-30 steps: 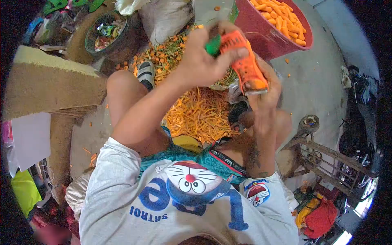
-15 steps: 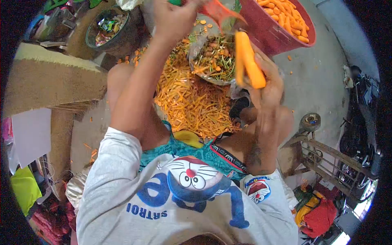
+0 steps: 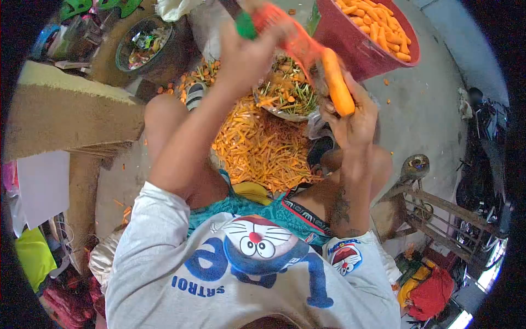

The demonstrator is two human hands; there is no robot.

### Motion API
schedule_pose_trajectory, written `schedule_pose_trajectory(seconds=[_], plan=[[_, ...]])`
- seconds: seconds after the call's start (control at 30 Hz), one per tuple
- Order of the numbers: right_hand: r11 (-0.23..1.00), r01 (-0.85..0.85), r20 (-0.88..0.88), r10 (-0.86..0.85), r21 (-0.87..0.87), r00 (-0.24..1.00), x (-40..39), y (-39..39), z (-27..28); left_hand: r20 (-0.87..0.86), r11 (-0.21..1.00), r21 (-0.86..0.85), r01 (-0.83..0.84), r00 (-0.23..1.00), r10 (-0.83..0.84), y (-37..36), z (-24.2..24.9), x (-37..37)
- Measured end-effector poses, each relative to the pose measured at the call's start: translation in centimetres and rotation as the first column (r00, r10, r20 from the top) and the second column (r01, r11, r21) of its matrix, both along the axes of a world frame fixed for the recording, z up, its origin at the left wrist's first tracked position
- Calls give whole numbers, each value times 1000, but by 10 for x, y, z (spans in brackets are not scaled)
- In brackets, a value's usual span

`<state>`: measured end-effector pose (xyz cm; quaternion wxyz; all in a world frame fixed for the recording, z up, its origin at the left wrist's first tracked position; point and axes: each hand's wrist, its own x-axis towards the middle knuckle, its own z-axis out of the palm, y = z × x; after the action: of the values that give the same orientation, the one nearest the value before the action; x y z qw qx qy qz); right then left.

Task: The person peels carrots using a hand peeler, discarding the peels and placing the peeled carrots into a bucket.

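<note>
My left hand [image 3: 246,55], blurred by motion, is closed around a red-orange tool [image 3: 293,35] with a green part and a dark end. The tool reaches to the upper end of a smooth orange carrot [image 3: 338,88]. My right hand [image 3: 356,112] grips that carrot from below and the right, with the carrot tilted across its fingers. Below both hands lies a wide heap of orange peelings [image 3: 257,145]. Just behind the heap, a plastic-lined container [image 3: 290,115] holds green stalks and carrot bits, partly hidden by the left hand and tool.
At the upper right stands a red tub [image 3: 356,52] full of carrots. A dark bin [image 3: 123,57] with scraps is at the upper left. A concrete ledge [image 3: 71,115] lies on the left, and a metal rack [image 3: 444,211] on the right. Bare knees flank the peelings.
My left hand and the tool have moved right and down, the tool now closer to the carrot. The right hand has shifted slightly, and the carrot's blurred double outline is gone.
</note>
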<state>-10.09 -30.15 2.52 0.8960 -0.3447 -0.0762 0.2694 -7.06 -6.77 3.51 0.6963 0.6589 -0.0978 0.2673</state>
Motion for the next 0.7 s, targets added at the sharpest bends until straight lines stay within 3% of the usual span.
schedule_pose_trajectory(seconds=[0.03, 0.07, 0.1, 0.13, 0.17, 0.23, 0.27, 0.3, 0.33, 0.37, 0.4, 0.43, 0.47, 0.53, 0.6, 0.63, 0.7], plan=[[1000, 4, 4, -4, -5, 1000, -1, 6, 5, 6, 995, -36, 96, 995, -96, -17, 3, -15], [957, 205, -11, -212, -207, 977, -4, 18, 12, 8, 994, -43, 96, 995, -96, -17, 4, -13], [835, 376, 13, -405, -402, 914, -5, 24, 17, 127, 992, 78, 100, 986, -109, -18, 3, -11], [836, 364, 4, -398, -411, 917, -7, 22, 16, 234, 976, 199, 86, 963, -133, -18, 0, -12], [879, 291, -2, -315, -377, 949, -12, 18, 15, 216, 977, 196, 82, 968, -125, -8, -5, -3], [922, 214, 6, -224, -324, 974, -16, 14, 14, 25, 996, -87, -19, 999, 22, 28, -9, 32], [968, 91, -24, -99, -232, 995, -17, 12, 14, 35, 997, -80, -22, 999, 25, 33, -8, 31], [990, -34, -37, 29, -140, 999, -16, 12, 17, 29, 994, 87, -62, 998, 60, 36, -6, 30], [993, -12, 7, 13, -117, 1000, -17, 19, 21, 28, 964, 249, -99, 995, 95, 36, -5, 31], [993, -8, 14, 9, -116, 1000, -13, 18, 21, 36, 964, 249, -98, 995, 91, 34, -7, 31], [997, -24, -83, 18, -68, 996, -7, 14, 18, 29, 832, 544, -108, 994, 110, 27, -7, 23], [999, -34, -184, 30, -19, 982, -3, 11, 14, 26, 615, 782, -100, 991, 129, 19, -7, 13], [999, -30, -191, 25, -21, 981, -2, 9, 11, -144, 585, 809, 51, 983, 114, 14, -5, 5], [997, 44, -200, -56, -64, 978, -1, 7, 5, -183, 611, 783, 117, 982, 47, 5, 2, -5], [997, 28, -151, -40, -76, 988, 0, 8, 4, -168, 639, 741, 204, 979, -117, 1, 19, -17], [996, 14, -102, -24, -93, 994, -2, 9, 4, -171, 636, 743, 208, 978, -121, 3, 15, -15], [997, -19, -80, 14, -73, 997, -5, 5, 1, -508, 508, 725, 466, 859, -64, 12, -7, 2]])
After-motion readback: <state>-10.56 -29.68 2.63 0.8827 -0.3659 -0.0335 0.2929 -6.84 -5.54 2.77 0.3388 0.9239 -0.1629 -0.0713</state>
